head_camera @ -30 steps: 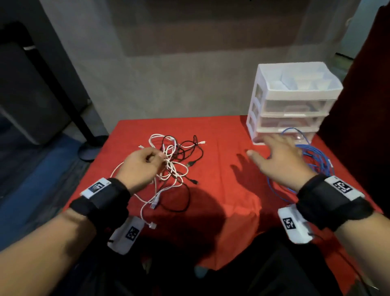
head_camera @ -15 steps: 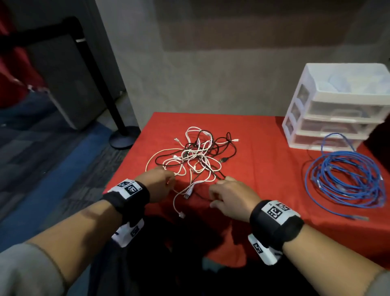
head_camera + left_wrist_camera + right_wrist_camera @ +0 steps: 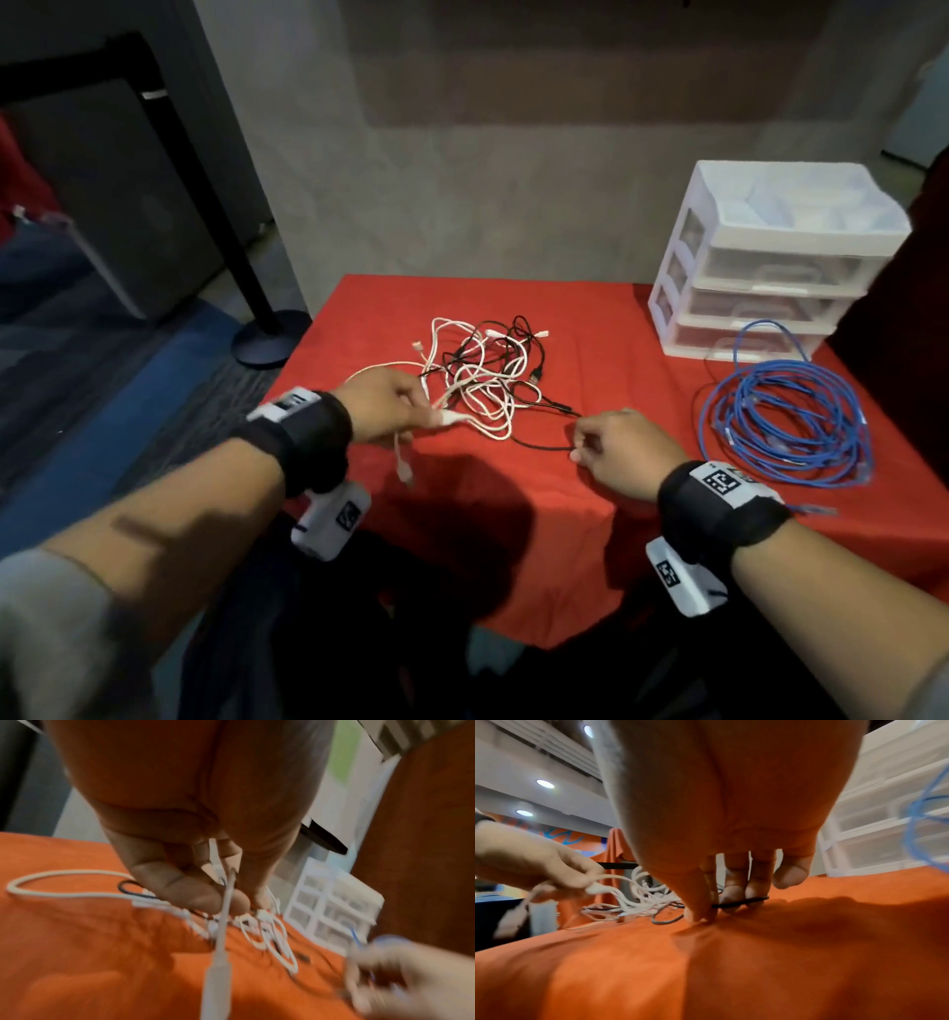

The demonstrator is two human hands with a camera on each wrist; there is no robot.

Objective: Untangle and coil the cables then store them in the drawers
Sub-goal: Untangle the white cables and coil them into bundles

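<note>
A tangle of white and black cables [image 3: 482, 375] lies mid-table on the red cloth [image 3: 606, 349]. My left hand [image 3: 390, 406] pinches white cable strands [image 3: 226, 902] at the tangle's near left edge, and one white plug end [image 3: 404, 468] hangs below it. My right hand [image 3: 616, 452] pinches a thin black cable [image 3: 741, 901] that runs left into the tangle, close to the cloth. A loose coil of blue cable [image 3: 785, 421] rests at the right. The white three-drawer unit [image 3: 770, 267] stands at the back right, drawers closed.
A black stanchion base [image 3: 269, 336] sits on the floor beyond the table's left edge. A grey wall stands close behind the table. The table's front edge runs just under my wrists. A dark red surface [image 3: 898, 318] rises right of the drawers.
My right hand moved from the drawer side to the tangle, took the black cable and drew it right. My left hand lifted white strands slightly. The view shifted left.
</note>
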